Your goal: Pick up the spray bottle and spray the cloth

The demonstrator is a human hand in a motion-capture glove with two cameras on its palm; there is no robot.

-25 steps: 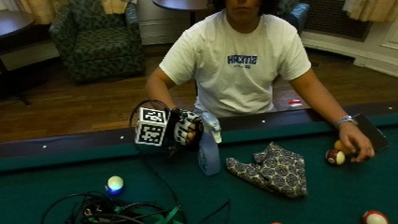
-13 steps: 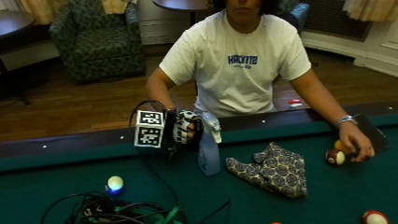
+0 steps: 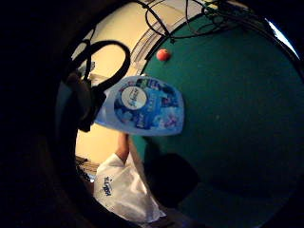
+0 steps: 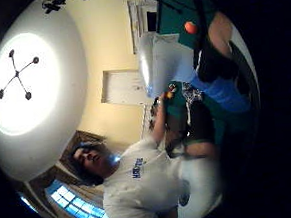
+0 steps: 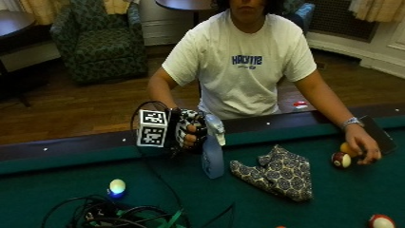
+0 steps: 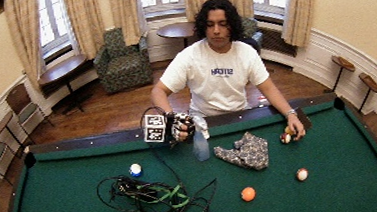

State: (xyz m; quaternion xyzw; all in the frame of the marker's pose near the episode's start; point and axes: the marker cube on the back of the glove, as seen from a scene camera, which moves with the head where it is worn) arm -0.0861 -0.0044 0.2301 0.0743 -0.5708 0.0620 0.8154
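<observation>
The spray bottle [image 5: 212, 154] stands upright on the green felt [image 5: 329, 199], long axis vertical, just left of the patterned cloth [image 5: 277, 172]. Its nozzle seems to face right, toward the cloth, though I can't be sure. I have my gloved right hand [image 5: 190, 130] curled round its neck, high up, I judge so a finger can reach the trigger. My bare hand [image 5: 362, 149] rests on billiard balls [image 5: 342, 159] far right, out of the way.

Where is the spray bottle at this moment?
In the outside view the spray bottle is upright over the green felt near the rail, gripped at its neck by the gloved right hand, just beside the patterned cloth.
</observation>
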